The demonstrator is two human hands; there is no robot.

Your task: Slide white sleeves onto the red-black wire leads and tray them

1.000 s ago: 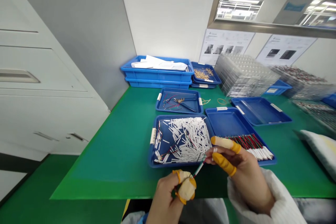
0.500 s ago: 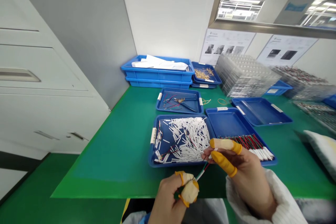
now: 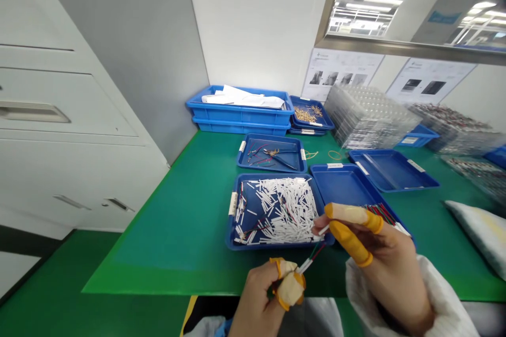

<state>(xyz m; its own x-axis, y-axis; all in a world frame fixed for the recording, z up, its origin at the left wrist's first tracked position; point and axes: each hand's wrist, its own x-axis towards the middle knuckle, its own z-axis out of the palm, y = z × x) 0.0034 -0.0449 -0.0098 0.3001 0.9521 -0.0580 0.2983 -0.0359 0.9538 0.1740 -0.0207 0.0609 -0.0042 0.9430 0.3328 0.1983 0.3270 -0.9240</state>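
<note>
My left hand (image 3: 272, 289), with finger cots on thumb and finger, pinches a small wire bundle (image 3: 310, 259) at the front of the table. Red and green wires and white sleeve pieces show past the fingertips. My right hand (image 3: 367, 242), in yellow finger cots, is closed on a short white tube (image 3: 324, 230) over the near right corner of a blue tray (image 3: 230, 221). That tray is strewn with loose white tubes (image 3: 294, 200) and a few wires. Under my right hand, partly hidden, red and green wires with white ends (image 3: 381, 211) lie in another blue tray (image 3: 336, 184).
Behind stands a small tray (image 3: 243, 158) with cutting pliers (image 3: 282, 159) and loose wires. Farther back are stacked blue bins (image 3: 237, 110) with papers, a tray of brass-coloured parts (image 3: 306, 113) and stacked clear plastic trays (image 3: 367, 116). A blue tray (image 3: 395, 168) sits at right.
My right hand has moved a little right and away from my left, with the white tube. The wire ends now stand apart from the right fingertips. The view has shifted slightly.
</note>
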